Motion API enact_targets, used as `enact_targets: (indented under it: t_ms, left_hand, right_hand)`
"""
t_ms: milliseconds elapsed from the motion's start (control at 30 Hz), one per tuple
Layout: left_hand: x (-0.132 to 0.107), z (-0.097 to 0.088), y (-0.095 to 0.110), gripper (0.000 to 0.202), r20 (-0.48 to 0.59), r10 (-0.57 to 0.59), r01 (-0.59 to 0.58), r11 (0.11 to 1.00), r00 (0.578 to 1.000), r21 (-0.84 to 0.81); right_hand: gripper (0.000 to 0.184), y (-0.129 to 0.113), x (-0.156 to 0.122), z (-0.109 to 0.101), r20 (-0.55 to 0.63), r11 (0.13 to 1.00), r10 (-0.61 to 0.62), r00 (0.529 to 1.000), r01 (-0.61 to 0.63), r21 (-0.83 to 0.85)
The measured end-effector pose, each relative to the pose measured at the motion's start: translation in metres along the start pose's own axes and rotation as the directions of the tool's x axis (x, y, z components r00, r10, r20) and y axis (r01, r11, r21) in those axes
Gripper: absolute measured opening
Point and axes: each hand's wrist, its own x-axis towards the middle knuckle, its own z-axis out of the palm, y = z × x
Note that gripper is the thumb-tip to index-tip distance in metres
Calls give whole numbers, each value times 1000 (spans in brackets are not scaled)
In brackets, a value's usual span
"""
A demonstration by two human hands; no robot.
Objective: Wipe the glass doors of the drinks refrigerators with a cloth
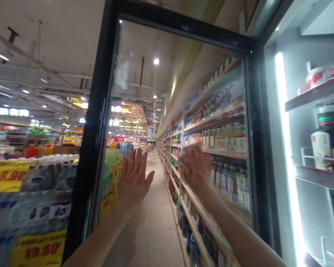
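Observation:
A black-framed glass cooler door [100, 111] stands swung open in front of me, hinged at the right beside the lit cooler [303, 148]. My left hand [133, 178] is flat against the glass with its fingers stretched upward and the thumb out. My right hand [195, 170] is also raised to the glass, motion-blurred, with its fingers seemingly spread. Neither hand holds anything. Through the glass I see the shop aisle.
Cooler shelves [317, 92] on the right carry tubs and cartons. Long shelves of bottled drinks [225, 137] line the aisle's right side. On the left stand stacked bottle packs [44, 185] with yellow price signs [5, 176]. The tiled aisle floor [158, 222] runs ahead.

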Motion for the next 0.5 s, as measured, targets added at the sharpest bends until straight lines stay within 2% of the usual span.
enact_targets:
  t_ms: [33,100,133,167,233,267,333,367,433,467,500]
  left_hand:
    - [1,1,1,68,6,-2,2,1000,1000,4]
    - [3,2,0,68,9,-5,5,1000,1000,17]
    - [4,2,-1,68,7,-5,5,1000,1000,23]
    - [4,3,-2,69,0,-2,2,1000,1000,29]
    - [2,4,-3,69,-18,5,-4,999,1000,37]
    - [-1,4,-3,69,-20,4,-3,999,1000,40]
    - [-13,2,0,68,-4,0,1,999,1000,50]
    - [-21,1,3,67,14,4,-5,998,1000,55]
    - [-41,-3,9,65,63,23,-27,998,998,65]
    - [-50,-4,11,65,83,33,-39,997,996,68]
    - [-58,-6,14,65,99,41,-48,996,994,69]
  right_hand:
    - [50,22,-5,-6,-39,992,116,993,-117,-46]
    - [52,48,-12,-13,-172,929,344,923,-361,-77]
    - [53,48,-14,-13,-216,906,394,893,-417,-73]
    - [53,39,-15,-10,-231,911,383,895,-407,-65]
    - [52,6,-16,0,-162,978,194,968,-204,-51]
    - [51,-12,-15,5,-83,999,27,996,-29,-25]
    - [48,-31,-14,11,21,977,-213,977,212,33]
    - [46,-29,-14,10,36,966,-256,966,254,41]
    - [45,-7,-15,3,-8,986,-165,986,165,-10]
    - [46,7,-15,-2,-73,999,-11,997,7,-49]
    - [47,18,-16,-5,-144,983,158,977,-170,-71]
